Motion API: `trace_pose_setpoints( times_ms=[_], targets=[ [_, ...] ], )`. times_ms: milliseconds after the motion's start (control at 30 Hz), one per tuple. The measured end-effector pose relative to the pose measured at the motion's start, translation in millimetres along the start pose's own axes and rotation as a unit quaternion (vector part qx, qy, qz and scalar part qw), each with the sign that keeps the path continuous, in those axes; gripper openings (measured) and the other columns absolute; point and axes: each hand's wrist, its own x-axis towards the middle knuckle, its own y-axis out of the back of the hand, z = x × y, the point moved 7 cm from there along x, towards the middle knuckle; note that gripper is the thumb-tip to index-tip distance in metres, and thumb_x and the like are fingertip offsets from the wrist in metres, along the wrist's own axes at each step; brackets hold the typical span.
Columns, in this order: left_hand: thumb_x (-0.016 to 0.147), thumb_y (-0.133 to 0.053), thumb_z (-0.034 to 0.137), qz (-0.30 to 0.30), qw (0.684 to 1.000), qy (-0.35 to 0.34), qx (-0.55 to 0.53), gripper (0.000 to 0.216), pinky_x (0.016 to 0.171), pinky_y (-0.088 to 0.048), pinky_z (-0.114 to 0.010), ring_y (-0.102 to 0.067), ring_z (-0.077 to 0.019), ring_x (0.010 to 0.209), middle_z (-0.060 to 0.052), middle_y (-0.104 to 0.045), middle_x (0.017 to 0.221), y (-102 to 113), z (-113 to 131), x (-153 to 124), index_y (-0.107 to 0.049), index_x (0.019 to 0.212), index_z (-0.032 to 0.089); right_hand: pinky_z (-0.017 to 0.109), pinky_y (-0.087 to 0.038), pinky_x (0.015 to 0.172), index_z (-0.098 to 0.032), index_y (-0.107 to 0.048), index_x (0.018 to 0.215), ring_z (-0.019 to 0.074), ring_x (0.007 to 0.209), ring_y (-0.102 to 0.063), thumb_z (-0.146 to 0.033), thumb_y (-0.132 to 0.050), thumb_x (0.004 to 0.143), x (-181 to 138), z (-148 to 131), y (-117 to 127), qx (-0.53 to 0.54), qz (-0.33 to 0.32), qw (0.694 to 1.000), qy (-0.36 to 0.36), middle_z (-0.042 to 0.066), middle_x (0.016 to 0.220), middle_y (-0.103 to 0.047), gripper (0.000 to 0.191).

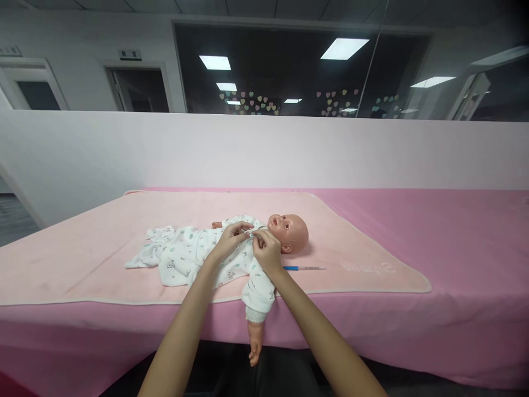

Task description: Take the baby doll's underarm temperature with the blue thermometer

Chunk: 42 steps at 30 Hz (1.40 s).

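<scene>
1. The doll [295, 234] lies face up on the peach mat [103, 220]; its long axis runs roughly along the mat's near edge, head toward the right edge, legs toward the left.
2. The printed garment [185, 251] is on the doll; its upper front, by the collar, lies directly between the two hands, with the right hand [268, 251] nearer the collar and the left hand [225, 241] on the belly side.
3. The right fingertips are drawn together on the garment front; the left thumb and fingers stand narrow, almost meeting them (whether the left grips cloth, I cannot tell).
4. The doll's near arm [256, 336] hangs past the mat's near edge; a blue-ended stick [303, 268] lies inside that edge, just beside the right wrist.
</scene>
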Motion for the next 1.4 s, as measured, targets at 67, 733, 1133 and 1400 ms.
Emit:
trace_pose_setpoints(
  times_ms=[67, 733, 1133, 1400],
  targets=[
    [0.072, -0.058, 0.024, 0.000, 1.000, 0.005, -0.013, 0.026, 0.061, -0.038, -0.021, -0.049, -0.0098, 0.066, -0.001, -0.058, 0.074, -0.1, -1.1, 0.3, -0.061, 0.096, 0.016, 0.024, -0.043, 0.060, -0.018, -0.059, 0.084, 0.0120, 0.060, -0.052, -0.018, -0.047, 0.076, -0.2, -0.8, -1.0, -0.016, -0.008, 1.000, -0.003, 0.003, 0.077, -0.061, 0.015],
    [0.069, -0.056, 0.019, -0.008, 0.978, -0.054, 0.200, 0.040, 0.085, -0.044, -0.027, -0.054, -0.0172, 0.098, -0.003, -0.059, 0.109, 10.9, 21.6, -34.5, -0.058, 0.108, 0.022, 0.022, -0.040, 0.051, -0.017, -0.055, 0.078, 0.0073, 0.046, -0.041, -0.022, -0.050, 0.075, -1.4, 7.1, 4.4, -0.034, 0.046, 0.997, -0.042, 0.002, 0.074, -0.056, 0.008],
    [0.079, -0.044, 0.019, 0.183, 0.916, -0.090, 0.344, 0.021, 0.077, -0.045, -0.028, -0.056, -0.0155, 0.084, -0.004, -0.063, 0.089, 37.0, 16.1, -69.3, -0.061, 0.092, 0.020, 0.041, -0.036, 0.091, -0.018, -0.057, 0.078, 0.0209, 0.094, -0.051, -0.018, -0.047, 0.078, -5.2, -54.7, -39.8, -0.161, -0.150, 0.942, 0.252, 0.009, 0.096, -0.060, 0.010],
    [0.080, -0.043, 0.018, 0.207, 0.903, -0.086, 0.366, 0.025, 0.077, -0.043, -0.029, -0.056, -0.0159, 0.084, -0.005, -0.062, 0.089, 35.2, 13.3, -72.1, -0.061, 0.097, 0.020, 0.041, -0.037, 0.085, -0.016, -0.056, 0.080, 0.0229, 0.093, -0.048, -0.019, -0.048, 0.076, -7.2, -39.7, -35.0, -0.148, -0.131, 0.965, 0.171, 0.011, 0.097, -0.058, 0.010]
  ],
)
